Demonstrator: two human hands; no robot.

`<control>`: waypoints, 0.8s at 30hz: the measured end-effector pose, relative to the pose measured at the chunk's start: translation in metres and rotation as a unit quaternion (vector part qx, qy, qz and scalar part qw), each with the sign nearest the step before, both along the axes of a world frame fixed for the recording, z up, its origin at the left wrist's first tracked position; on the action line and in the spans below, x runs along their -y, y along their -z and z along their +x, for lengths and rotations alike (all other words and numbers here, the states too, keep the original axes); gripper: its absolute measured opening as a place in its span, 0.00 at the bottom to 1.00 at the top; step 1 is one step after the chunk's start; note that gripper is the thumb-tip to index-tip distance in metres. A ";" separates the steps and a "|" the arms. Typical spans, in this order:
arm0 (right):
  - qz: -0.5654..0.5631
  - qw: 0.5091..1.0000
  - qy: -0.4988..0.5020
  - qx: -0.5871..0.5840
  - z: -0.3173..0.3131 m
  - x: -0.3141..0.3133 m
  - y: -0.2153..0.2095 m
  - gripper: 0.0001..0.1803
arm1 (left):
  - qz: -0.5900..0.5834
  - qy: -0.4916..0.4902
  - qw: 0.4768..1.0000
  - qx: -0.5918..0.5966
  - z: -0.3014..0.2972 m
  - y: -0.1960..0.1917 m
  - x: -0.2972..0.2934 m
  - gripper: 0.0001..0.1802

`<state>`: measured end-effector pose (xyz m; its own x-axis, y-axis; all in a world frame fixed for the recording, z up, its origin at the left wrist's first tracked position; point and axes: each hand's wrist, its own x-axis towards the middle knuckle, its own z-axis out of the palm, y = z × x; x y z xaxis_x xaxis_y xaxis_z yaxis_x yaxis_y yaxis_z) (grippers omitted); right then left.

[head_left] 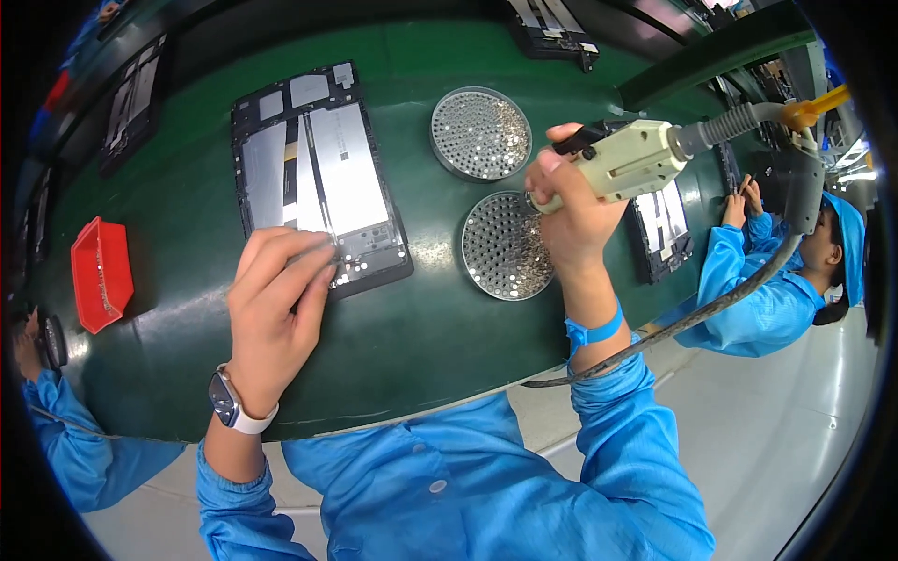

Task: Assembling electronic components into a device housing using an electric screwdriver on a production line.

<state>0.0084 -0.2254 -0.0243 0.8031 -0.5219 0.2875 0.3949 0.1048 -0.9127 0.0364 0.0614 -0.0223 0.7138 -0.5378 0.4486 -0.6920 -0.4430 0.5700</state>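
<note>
Red bin (120,266): tiny parts lining its inside.
Far dish (465,172): round, perforated, shiny bits heaped rightward.
Near dish (466,251): likewise filled.
Opened tablet (351,168): on the green table (402,355), between bin and dishes; one dark printed mark, too small for me to read.
Left hand (279,290): fingertips at the tablet's near end; whether gripping, I can't tell.
Right hand (572,201): wrapped round a pale power tool (641,154).

Bench (402,355): one. Round perforated trays (458,140) (482,234): two. Red bin (86,276): one. Cream handheld tool (631,164): one. Watch (224,398): one. Blue wristband (596,330): one. Opened tablets (354,168) (662,220) (134,93) (552,26): at least four, others too cut off. Co-workers (762,290) (70,444): two.
</note>
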 end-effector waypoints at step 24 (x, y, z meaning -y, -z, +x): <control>-0.060 0.995 -0.031 0.074 -0.014 -0.003 -0.013 0.20 | 0.114 -0.035 0.987 0.107 0.028 0.014 -0.029 0.24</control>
